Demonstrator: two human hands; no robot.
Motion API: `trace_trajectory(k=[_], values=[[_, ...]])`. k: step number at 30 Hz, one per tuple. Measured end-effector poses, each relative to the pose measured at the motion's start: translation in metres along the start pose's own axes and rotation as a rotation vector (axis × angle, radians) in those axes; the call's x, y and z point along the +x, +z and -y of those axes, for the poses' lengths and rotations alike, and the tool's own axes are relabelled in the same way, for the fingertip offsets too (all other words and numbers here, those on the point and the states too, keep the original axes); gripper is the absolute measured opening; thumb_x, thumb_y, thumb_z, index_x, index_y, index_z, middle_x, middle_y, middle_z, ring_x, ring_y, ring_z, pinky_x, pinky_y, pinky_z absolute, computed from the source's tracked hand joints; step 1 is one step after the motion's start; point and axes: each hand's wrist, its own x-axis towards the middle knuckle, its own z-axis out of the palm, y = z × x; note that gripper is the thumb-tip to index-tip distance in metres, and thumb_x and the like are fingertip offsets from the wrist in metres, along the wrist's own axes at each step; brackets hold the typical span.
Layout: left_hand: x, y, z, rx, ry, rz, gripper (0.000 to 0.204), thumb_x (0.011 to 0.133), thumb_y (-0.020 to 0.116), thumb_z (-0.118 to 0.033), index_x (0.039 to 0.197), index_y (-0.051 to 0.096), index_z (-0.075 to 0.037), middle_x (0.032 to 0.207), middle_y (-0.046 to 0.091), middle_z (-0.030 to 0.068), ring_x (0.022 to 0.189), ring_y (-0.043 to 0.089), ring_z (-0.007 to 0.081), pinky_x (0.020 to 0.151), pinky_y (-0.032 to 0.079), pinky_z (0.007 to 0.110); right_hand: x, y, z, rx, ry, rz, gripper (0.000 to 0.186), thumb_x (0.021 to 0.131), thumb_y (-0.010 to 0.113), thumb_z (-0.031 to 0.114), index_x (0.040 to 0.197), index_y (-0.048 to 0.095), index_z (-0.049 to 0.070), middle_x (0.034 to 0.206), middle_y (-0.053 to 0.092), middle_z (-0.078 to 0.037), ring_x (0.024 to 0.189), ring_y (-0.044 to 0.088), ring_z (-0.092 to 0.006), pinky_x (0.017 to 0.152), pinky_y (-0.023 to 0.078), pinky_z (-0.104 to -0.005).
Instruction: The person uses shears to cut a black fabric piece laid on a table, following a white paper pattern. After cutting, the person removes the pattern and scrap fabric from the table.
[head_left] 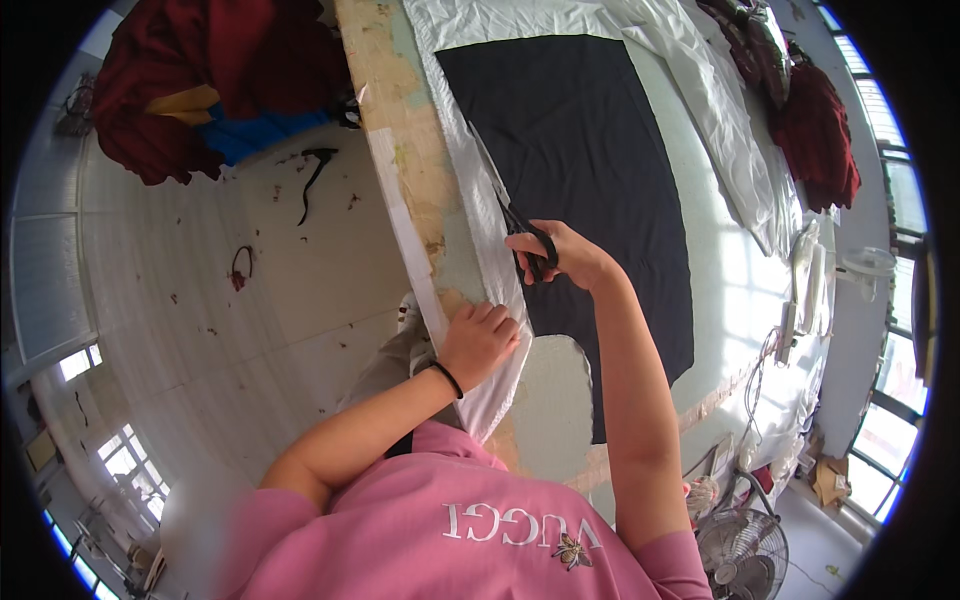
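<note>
A large piece of black cloth [590, 150] lies over white cloth [480, 225] along the left side of a table. My right hand [577, 255] is closed round the black handles of a pair of scissors [515, 215]. Their long blades point away from me, along the black cloth's left edge where it borders the white. Nearer to me, my left hand [480, 345] rests at the table's edge, its curled fingers gripping the white cloth, which hangs down toward my lap. The fingertips are partly hidden.
The table top [555, 385] shows pale green near me. More white fabric [700, 130] lies bunched along its far right. Dark red cloth [250, 60] is heaped at the far left, with another red bundle [815, 130] at right. A fan [742, 553] stands at lower right; scraps dot the floor [310, 260].
</note>
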Motion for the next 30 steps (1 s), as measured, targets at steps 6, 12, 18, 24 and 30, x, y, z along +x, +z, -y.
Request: trace_trajectory(k=[6,12,18,24,30], values=[[0.002,-0.001,-0.001,0.003,0.004,-0.006,0.021,0.072,0.072,-0.022,0.075,0.052,-0.016,0.078,0.048,-0.0018,0.078,0.05,0.0168,0.069,0.037,0.033,0.003,-0.002,0.001,-0.017,-0.017,-0.029,0.036,0.081,0.067,0.04,0.07,0.056,0.007,0.064,0.056,-0.001,0.058,0.058,-0.0118,0.05,0.038,-0.0239],[0.0,-0.001,0.0,-0.005,-0.014,0.013,0.02,0.073,0.071,-0.021,0.077,0.052,-0.016,0.078,0.048,-0.0022,0.079,0.05,0.0162,0.069,0.037,0.033,0.007,-0.002,0.014,0.022,-0.003,0.035,0.036,0.08,0.067,0.04,0.071,0.057,0.007,0.063,0.057,-0.001,0.057,0.058,-0.0112,0.049,0.039,-0.0233],[0.001,-0.001,-0.001,-0.022,-0.014,0.021,0.02,0.073,0.071,-0.021,0.077,0.052,-0.016,0.079,0.048,-0.0027,0.08,0.05,0.0158,0.069,0.037,0.033,0.013,-0.003,0.01,-0.023,-0.036,-0.055,0.038,0.082,0.065,0.041,0.069,0.056,0.006,0.062,0.057,-0.002,0.055,0.057,-0.0112,0.049,0.039,-0.0235],[-0.001,-0.002,-0.001,-0.039,-0.026,0.046,0.019,0.074,0.071,-0.021,0.078,0.053,-0.016,0.079,0.048,-0.0026,0.08,0.05,0.0157,0.069,0.037,0.033,0.016,-0.004,0.022,0.01,0.005,0.012,0.035,0.082,0.066,0.038,0.069,0.057,0.007,0.062,0.057,-0.002,0.055,0.057,-0.011,0.048,0.038,-0.0238],[-0.001,0.0,-0.002,-0.039,-0.022,0.033,0.019,0.075,0.071,-0.021,0.078,0.053,-0.016,0.079,0.048,-0.0026,0.08,0.05,0.0157,0.068,0.038,0.033,0.021,-0.005,0.016,-0.026,-0.037,-0.045,0.036,0.081,0.066,0.041,0.071,0.057,0.007,0.063,0.058,-0.002,0.056,0.058,-0.0108,0.049,0.039,-0.0239]])
